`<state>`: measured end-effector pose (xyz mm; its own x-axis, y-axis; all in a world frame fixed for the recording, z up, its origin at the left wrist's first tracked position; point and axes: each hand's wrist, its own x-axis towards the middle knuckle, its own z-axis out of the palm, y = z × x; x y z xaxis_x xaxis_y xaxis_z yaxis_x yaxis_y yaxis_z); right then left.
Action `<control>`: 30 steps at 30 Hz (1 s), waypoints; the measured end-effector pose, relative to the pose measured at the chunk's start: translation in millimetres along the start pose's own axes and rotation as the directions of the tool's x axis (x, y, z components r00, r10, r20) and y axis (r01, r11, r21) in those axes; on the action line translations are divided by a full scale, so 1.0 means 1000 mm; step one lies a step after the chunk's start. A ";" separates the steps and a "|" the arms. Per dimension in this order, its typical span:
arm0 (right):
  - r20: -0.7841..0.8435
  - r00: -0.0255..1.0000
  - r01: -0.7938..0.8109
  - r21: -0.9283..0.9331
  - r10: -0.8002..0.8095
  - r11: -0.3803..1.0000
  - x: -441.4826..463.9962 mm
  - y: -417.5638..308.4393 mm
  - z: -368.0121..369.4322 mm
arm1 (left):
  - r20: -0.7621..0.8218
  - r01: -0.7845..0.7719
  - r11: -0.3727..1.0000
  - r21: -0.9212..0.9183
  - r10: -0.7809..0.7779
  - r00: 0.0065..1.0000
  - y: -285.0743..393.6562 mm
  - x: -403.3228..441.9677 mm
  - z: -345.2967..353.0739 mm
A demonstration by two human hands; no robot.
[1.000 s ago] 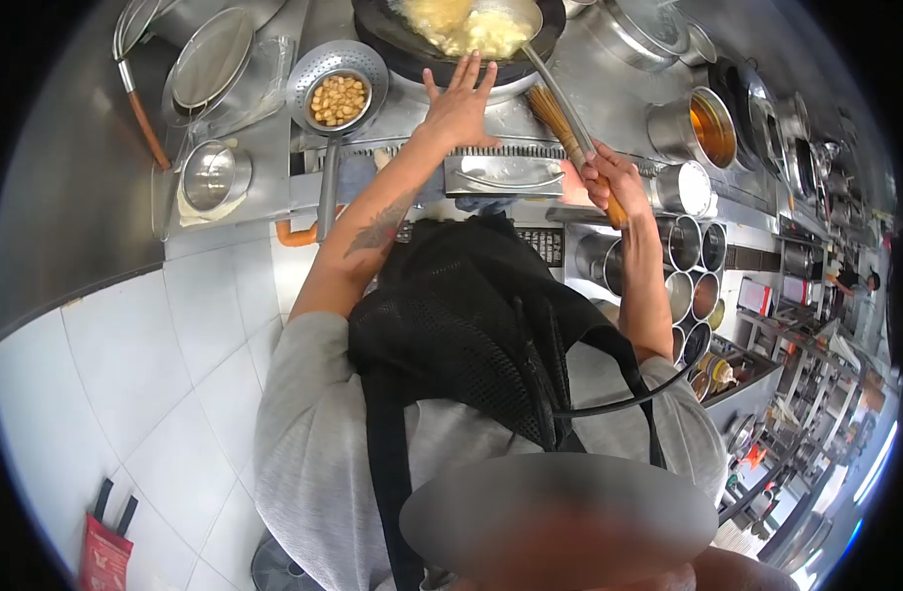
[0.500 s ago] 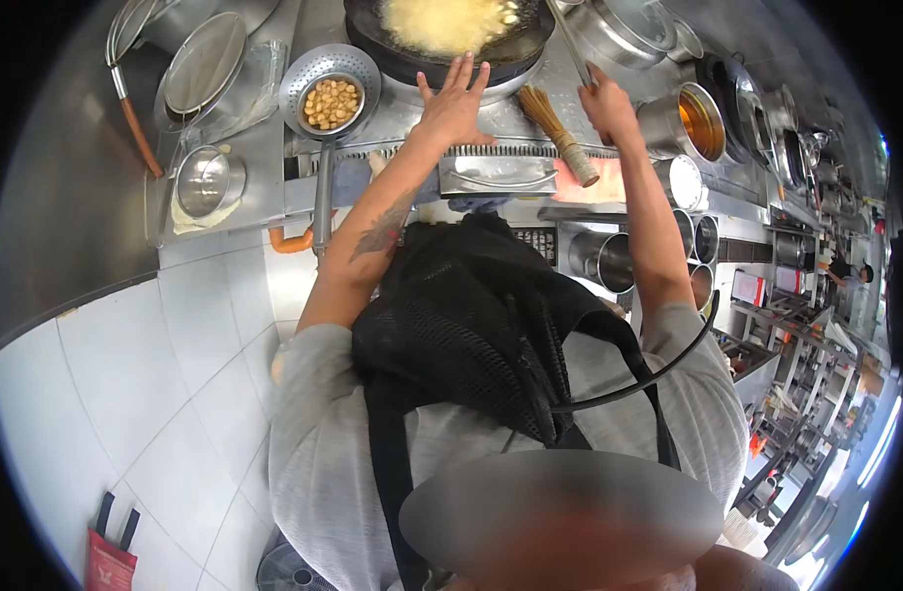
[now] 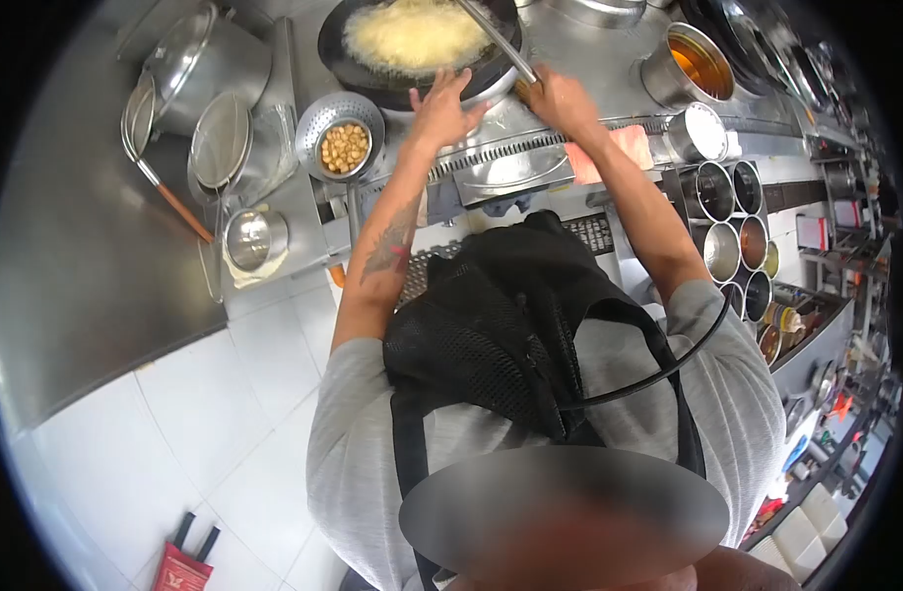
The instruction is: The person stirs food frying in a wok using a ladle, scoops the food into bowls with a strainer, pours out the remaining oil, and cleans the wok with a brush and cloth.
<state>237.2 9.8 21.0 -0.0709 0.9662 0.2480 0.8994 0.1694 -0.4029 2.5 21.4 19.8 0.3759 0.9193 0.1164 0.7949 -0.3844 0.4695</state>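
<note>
A dark wok (image 3: 335, 61) with pale yellow, bubbling contents (image 3: 417, 34) stands on the stove at the top of the view. My left hand (image 3: 441, 110) is open at the wok's near rim, its fingers spread and fingertips at the edge; whether they touch it I cannot tell. My right hand (image 3: 562, 101) is closed round the long metal handle (image 3: 495, 37) of a cooking utensil that slants up over the wok. The utensil's head is out of view. Left of the wok, a perforated strainer (image 3: 313, 123) holds small golden-brown pieces (image 3: 344, 148).
To the left are a lidded pot (image 3: 220, 69), a mesh sieve (image 3: 222, 138) and a small metal bowl (image 3: 255, 239). On the right stand a pot of orange liquid (image 3: 701, 64), a container of white contents (image 3: 705, 131) and several round containers (image 3: 715, 248). A pink cloth (image 3: 609, 155) hangs at the stove's front.
The view has shifted and turned. My right hand has come closer to the wok, and the utensil now slants across it. My left hand stays spread at the rim. The bamboo brush no longer shows clearly.
</note>
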 end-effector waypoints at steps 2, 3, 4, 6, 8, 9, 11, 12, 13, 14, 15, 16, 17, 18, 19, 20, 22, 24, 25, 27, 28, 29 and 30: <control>0.099 0.981 -0.190 0.298 0.167 0.936 -0.019 -0.021 -0.016 | 0.000 0.008 0.967 -0.255 -0.008 1.000 0.033 0.015 0.004; 0.257 0.929 -0.366 0.534 0.266 0.762 -0.029 -0.036 -0.025 | 0.008 0.039 0.860 -0.509 -0.040 0.999 0.047 0.022 0.004; 0.273 0.924 -0.382 0.619 0.268 0.686 -0.038 -0.051 -0.033 | 0.272 0.171 0.728 -0.663 0.022 0.962 0.061 0.032 -0.004; 0.215 0.957 -0.289 0.746 0.194 0.600 -0.044 -0.041 -0.026 | 0.314 0.265 0.452 -0.852 0.035 0.949 0.077 0.040 0.015; 0.231 0.971 -0.218 0.761 0.060 0.610 -0.045 0.005 -0.025 | 0.271 0.271 0.060 -0.961 -0.002 0.963 0.103 0.042 0.018; 0.247 0.966 -0.148 0.770 -0.076 0.621 -0.047 0.034 -0.026 | 0.288 0.287 0.074 -0.955 0.003 0.958 0.110 0.041 0.019; 0.268 0.963 -0.132 0.592 -0.040 0.795 -0.048 0.089 -0.006 | 0.333 0.476 0.440 -0.761 -0.365 0.870 0.116 0.041 0.015; 0.330 0.944 -0.084 0.222 0.006 0.971 -0.051 0.113 0.021 | 0.354 0.491 0.535 -0.687 -0.343 0.870 0.115 0.042 0.017; 0.379 0.923 -0.006 -0.182 0.075 0.983 -0.055 0.131 0.034 | 0.374 0.494 0.623 -0.607 -0.325 0.868 0.112 0.044 0.027; 0.501 0.863 0.011 -0.132 0.057 0.991 -0.056 0.133 0.031 | 0.382 0.496 0.628 -0.600 -0.320 0.867 0.111 0.047 0.042; 0.504 0.861 0.005 -0.124 0.059 0.992 -0.056 0.134 0.031 | 0.125 0.279 0.890 -0.361 -0.251 0.960 0.108 0.046 0.059; 0.461 0.874 -0.103 -0.137 0.156 0.985 -0.060 0.132 0.032 | -0.086 0.074 0.997 -0.013 -0.075 0.994 0.114 0.044 0.065; 0.413 0.874 -0.213 -0.144 0.255 0.966 -0.062 0.129 0.033 | -0.071 0.075 0.997 0.000 -0.075 0.995 0.120 0.042 0.070; 0.445 0.842 -0.258 -0.167 0.306 0.952 -0.062 0.128 0.026 | -0.022 0.174 0.979 0.103 -0.172 0.985 0.139 0.040 0.070; 0.504 0.809 -0.306 -0.079 0.303 0.949 -0.063 0.135 0.011 | 0.006 0.275 0.939 0.208 -0.282 0.959 0.154 0.040 0.068; 0.565 0.779 -0.338 0.014 0.272 0.941 -0.062 0.142 -0.006 | 0.111 0.301 0.907 0.295 -0.346 0.932 0.161 0.042 0.064; 0.631 0.711 -0.417 0.022 0.311 0.909 -0.070 0.158 -0.050 | 0.066 0.236 0.870 0.433 -0.292 0.954 0.163 0.045 0.076; 0.509 0.825 -0.320 0.066 0.244 0.945 -0.096 0.189 -0.084 | 0.074 0.199 0.843 0.499 -0.271 0.960 0.158 0.059 0.086; 0.537 0.798 -0.409 0.146 0.275 0.901 -0.103 0.193 -0.115 | 0.137 0.107 0.844 0.526 -0.209 0.968 0.158 0.068 0.088; 0.482 0.807 -0.520 0.306 0.341 0.798 -0.120 0.217 -0.113 | 0.181 0.020 0.841 0.540 -0.139 0.974 0.146 0.089 0.090; 0.489 0.776 -0.627 0.528 0.399 0.573 -0.130 0.229 -0.110 | 0.188 -0.050 0.918 0.393 -0.027 0.982 0.122 0.096 0.091; 0.512 0.732 -0.660 0.696 0.449 0.282 -0.142 0.237 -0.111 | 0.187 -0.134 0.963 0.234 0.090 0.978 0.100 0.096 0.097; 0.504 0.753 -0.578 0.814 0.424 0.058 -0.145 0.221 -0.135 | 0.011 -0.269 0.952 0.143 0.270 0.963 0.079 0.080 0.111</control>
<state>504.1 -119.0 14.6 0.1108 0.8970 -0.4278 -0.2580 -0.3898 -0.8840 148.0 54.9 -30.6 0.5821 0.7802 0.2290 0.7240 -0.6255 0.2908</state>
